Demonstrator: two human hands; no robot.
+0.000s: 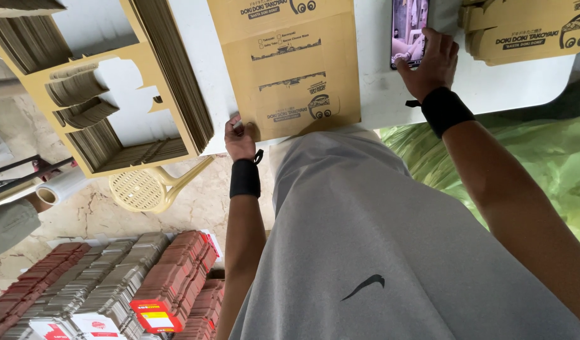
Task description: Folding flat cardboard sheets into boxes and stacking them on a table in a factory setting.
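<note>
The left hand point(239, 140) is pinching the near left corner of a flat brown cardboard sheet point(293, 75), fingers closed narrowly on its edge, probably keeping it square on the white worktop point(378, 94). The sheet is lying at twelve o'clock from the body. At one o'clock the right hand point(433, 63) is resting on a phone point(408, 31), fingers spread loosely and touching the screen rather than gripping it, as far as the angle is showing. A stack of folded cartons point(529, 31) is sitting at two o'clock, and tall piles of cardboard offcuts point(176, 69) are crowding the left side at ten o'clock.
</note>
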